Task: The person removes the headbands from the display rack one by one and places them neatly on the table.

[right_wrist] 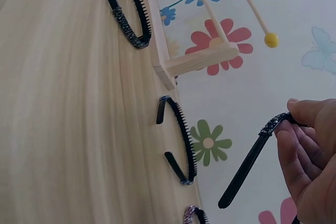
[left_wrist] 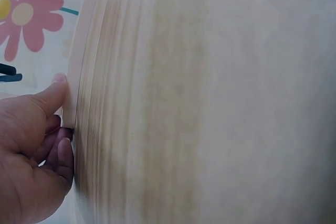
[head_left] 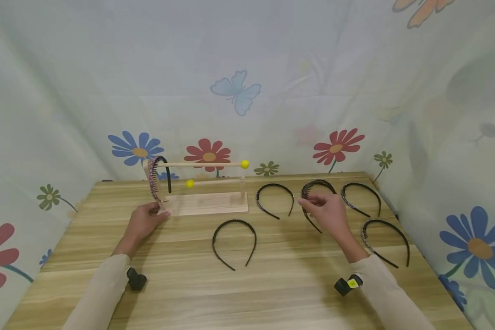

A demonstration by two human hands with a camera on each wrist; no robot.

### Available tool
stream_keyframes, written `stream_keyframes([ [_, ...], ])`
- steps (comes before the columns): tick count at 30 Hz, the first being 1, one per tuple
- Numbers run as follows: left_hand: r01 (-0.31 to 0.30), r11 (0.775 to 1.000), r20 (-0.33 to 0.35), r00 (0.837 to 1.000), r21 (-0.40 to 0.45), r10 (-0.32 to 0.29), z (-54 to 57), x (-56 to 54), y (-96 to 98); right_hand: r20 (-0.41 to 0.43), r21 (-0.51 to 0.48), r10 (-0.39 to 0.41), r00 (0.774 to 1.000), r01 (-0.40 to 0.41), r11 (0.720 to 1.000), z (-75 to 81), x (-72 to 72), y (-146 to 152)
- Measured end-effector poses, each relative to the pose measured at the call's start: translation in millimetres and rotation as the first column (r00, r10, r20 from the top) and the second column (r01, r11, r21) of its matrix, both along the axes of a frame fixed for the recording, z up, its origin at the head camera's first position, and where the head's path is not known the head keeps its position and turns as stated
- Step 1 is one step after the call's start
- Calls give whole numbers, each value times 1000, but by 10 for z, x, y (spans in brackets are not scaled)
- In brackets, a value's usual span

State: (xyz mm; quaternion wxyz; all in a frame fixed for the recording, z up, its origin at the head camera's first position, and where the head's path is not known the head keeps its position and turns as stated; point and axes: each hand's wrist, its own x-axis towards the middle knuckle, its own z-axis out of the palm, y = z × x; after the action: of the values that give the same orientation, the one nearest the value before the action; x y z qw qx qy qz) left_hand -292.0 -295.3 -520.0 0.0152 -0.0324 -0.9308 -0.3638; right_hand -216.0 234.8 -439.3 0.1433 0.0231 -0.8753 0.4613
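Observation:
My right hand (head_left: 329, 213) pinches a black toothed headband (right_wrist: 245, 169) between thumb and fingers near a glittery section. The band is raised, one end slanting down. At the left end of the wooden headband stand (head_left: 208, 204), my left hand (head_left: 143, 222) grips the base, its thumb (left_wrist: 54, 92) along the edge and the fingers curled in below. A headband with a pinkish beaded side (head_left: 152, 178) hangs on the stand's upper rod (head_left: 202, 164), near the left upright. The lower rod (head_left: 218, 182) ends in a yellow ball and bears no headband.
Several black headbands lie on the wood-grain table: one in front (head_left: 235, 221), one right of the stand (head_left: 275, 185), others at the right (head_left: 380, 201) and nearer right (head_left: 407, 243). A flower-printed cloth (head_left: 288, 114) hangs behind the table and along its sides.

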Motion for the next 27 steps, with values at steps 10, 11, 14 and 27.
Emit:
stream_keyframes([
  [10, 0, 1000, -10, 1000, 0, 0, -15, 4, -4, 70, 86, -52, 996, 46, 995, -186, 143, 179],
  [11, -2, 1000, -7, 1000, 0, 2, -16, 4, -6, 74, 98, -57, 996, 50, 994, -206, 154, 193],
  [14, -6, 1000, -2, 1000, -5, 6, -20, -1, -14, 84, 125, -72, 994, 61, 990, -258, 185, 230],
  [27, 2, 1000, 17, 1000, -3, -2, -28, -28, -21, 163, 221, -116, 980, 78, 972, -383, 344, 363],
])
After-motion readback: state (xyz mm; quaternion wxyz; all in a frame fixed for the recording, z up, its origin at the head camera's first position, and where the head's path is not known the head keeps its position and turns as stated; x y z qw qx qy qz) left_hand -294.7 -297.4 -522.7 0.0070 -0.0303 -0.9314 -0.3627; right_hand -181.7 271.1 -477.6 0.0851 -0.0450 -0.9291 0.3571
